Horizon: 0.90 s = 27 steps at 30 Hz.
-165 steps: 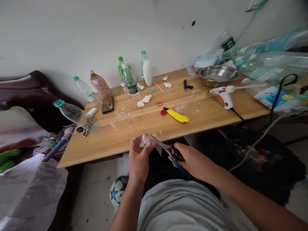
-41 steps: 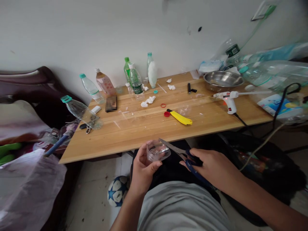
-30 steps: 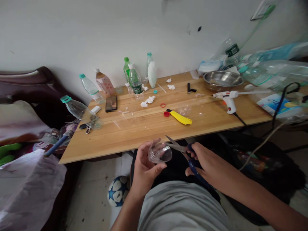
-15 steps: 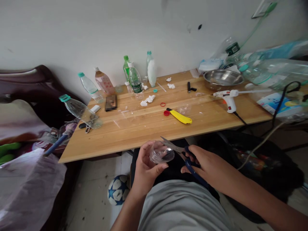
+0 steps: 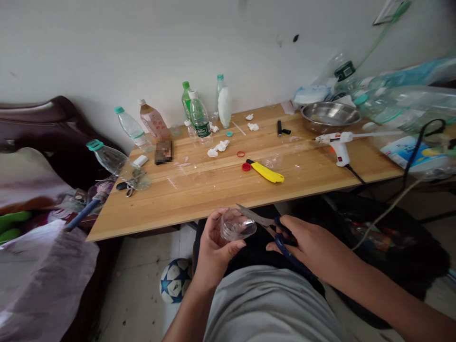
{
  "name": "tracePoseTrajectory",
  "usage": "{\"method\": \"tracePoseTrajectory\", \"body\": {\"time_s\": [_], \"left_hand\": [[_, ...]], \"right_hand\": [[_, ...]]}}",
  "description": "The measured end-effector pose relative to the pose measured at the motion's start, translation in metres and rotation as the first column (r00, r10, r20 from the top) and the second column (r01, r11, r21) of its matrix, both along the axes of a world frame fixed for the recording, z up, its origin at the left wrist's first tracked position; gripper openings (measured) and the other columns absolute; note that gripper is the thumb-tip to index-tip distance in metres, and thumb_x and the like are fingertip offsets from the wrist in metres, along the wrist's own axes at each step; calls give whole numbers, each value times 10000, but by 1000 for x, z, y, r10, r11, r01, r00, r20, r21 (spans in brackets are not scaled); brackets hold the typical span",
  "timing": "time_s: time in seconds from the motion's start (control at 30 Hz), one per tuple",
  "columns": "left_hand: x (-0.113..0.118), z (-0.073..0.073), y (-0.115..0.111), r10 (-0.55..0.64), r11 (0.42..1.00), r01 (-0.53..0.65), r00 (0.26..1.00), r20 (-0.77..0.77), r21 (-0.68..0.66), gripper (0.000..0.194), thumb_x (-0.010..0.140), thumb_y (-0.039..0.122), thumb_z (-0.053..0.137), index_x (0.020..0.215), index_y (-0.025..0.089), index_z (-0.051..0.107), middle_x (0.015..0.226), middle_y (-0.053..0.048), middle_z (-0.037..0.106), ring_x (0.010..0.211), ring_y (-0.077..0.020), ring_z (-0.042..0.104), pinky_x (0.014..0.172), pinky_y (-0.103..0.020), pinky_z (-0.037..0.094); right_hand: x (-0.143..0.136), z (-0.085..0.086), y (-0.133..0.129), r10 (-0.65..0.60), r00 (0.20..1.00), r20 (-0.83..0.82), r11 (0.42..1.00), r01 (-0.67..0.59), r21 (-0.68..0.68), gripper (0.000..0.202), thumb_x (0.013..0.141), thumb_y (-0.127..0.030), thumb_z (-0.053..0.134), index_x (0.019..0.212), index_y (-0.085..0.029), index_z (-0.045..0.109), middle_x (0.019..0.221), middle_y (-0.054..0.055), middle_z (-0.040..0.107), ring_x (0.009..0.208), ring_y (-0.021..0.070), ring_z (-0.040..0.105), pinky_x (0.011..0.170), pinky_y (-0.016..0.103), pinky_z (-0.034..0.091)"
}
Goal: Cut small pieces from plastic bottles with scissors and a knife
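My left hand (image 5: pixel 217 247) is wrapped round a clear plastic bottle piece (image 5: pixel 233 229), held above my lap in front of the table edge. My right hand (image 5: pixel 302 240) grips dark blue-handled scissors (image 5: pixel 261 220) by their handles. The scissor blades are apart, and their tips reach over the rim of the clear piece. Whether a blade touches the plastic, I cannot tell. Beyond my hands on the table lie a yellow utility knife (image 5: pixel 267 172), a red cap (image 5: pixel 246 167) and a red ring (image 5: pixel 241 154).
The wooden table (image 5: pixel 171 204) holds several bottles at the back left, a metal bowl (image 5: pixel 331 115) and a white glue gun (image 5: pixel 340 148) at the right. Crumpled tissue (image 5: pixel 219 148) lies mid-table. A ball (image 5: pixel 174 280) rests on the floor. Cables hang at the right edge.
The clear piece and my left hand have shifted very slightly left. The scissors have also moved a little left, their blades still apart.
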<state>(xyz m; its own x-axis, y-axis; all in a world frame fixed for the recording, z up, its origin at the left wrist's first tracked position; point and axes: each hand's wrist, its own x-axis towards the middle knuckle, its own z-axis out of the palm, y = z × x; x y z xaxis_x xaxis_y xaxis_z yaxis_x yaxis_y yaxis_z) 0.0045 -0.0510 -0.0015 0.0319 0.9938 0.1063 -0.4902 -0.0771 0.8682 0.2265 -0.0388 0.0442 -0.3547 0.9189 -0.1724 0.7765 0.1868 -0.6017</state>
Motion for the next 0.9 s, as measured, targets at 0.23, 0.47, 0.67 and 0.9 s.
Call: {"method": "tracePoseTrajectory", "body": {"time_s": [0.23,0.47,0.67,0.9], "left_hand": [[-2,0,0,-17,1000,17,1000,-4,9,626,675,222,890,1220,303,592,1255,-65,680,1120,-254,689,989,-397,551],[-2,2,2,-19,1000,19,1000,23,14,623,674,222,891,1219,300,598,1241,-55,689,1101,-232,697,977,-361,555],[-3,1,2,-3,1000,3,1000,1,7,626,668,277,896,1218,289,596,1218,-64,695,1092,-237,692,964,-379,559],[-5,6,2,-21,999,22,1000,19,-35,609,692,325,878,1230,265,598,1204,-85,702,1103,-260,685,961,-413,558]], "right_hand": [[3,-1,0,20,998,66,997,-25,70,292,882,-413,697,831,-239,469,872,10,689,778,209,692,658,301,458],[2,-4,1,26,997,72,994,-33,100,273,894,-427,679,826,-242,490,850,5,707,752,204,705,629,284,451],[3,-5,1,31,996,86,986,-45,163,233,907,-400,651,807,-244,510,812,5,725,716,203,715,597,271,437],[5,-3,1,32,990,141,974,-62,217,236,897,-411,656,772,-247,541,713,-11,715,622,195,705,540,263,409]]}}
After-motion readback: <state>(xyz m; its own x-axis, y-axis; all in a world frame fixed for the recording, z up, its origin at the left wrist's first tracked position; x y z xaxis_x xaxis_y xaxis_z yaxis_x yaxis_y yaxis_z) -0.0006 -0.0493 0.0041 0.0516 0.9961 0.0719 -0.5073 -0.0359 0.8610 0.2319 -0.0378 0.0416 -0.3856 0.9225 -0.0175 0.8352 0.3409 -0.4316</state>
